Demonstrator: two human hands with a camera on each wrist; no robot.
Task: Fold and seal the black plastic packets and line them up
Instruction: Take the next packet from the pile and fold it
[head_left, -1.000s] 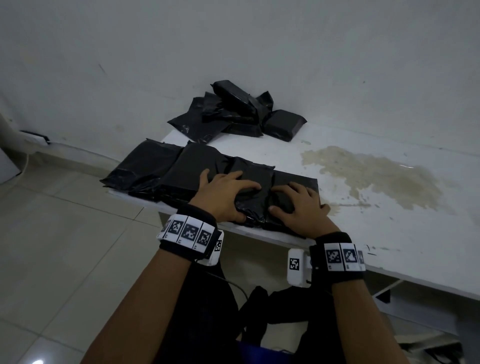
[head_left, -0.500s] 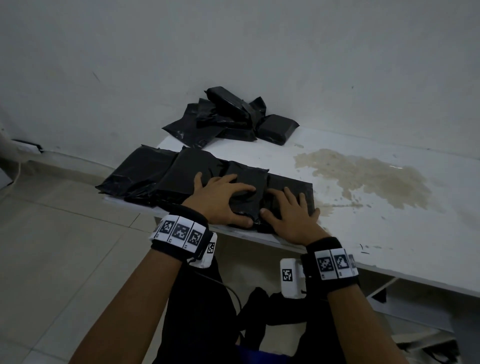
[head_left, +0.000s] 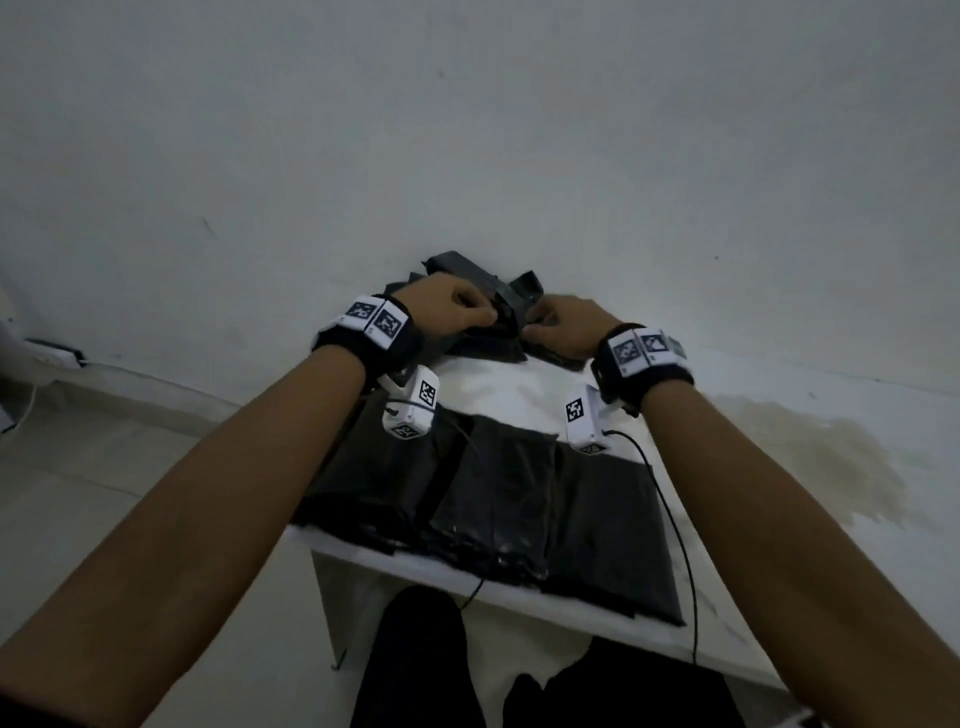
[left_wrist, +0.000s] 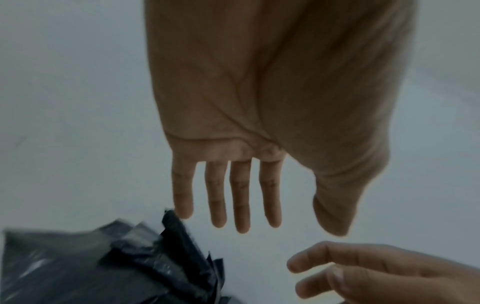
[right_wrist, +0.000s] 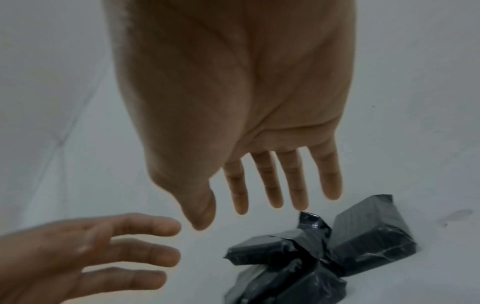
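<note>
Packets in the near row (head_left: 519, 493) were released; left hand (head_left: 447, 312) and right hand (head_left: 566, 325) reached the back pile (right_wrist: 363, 236), fingers (left_wrist: 241, 195) straight and empty, so another packet was next.

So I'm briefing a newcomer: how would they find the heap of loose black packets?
Start at the white table and follow it to the wall. The heap of black packets lies there, jumbled and piled up, unlike the flat packets laid side by side along the near edge.
</note>
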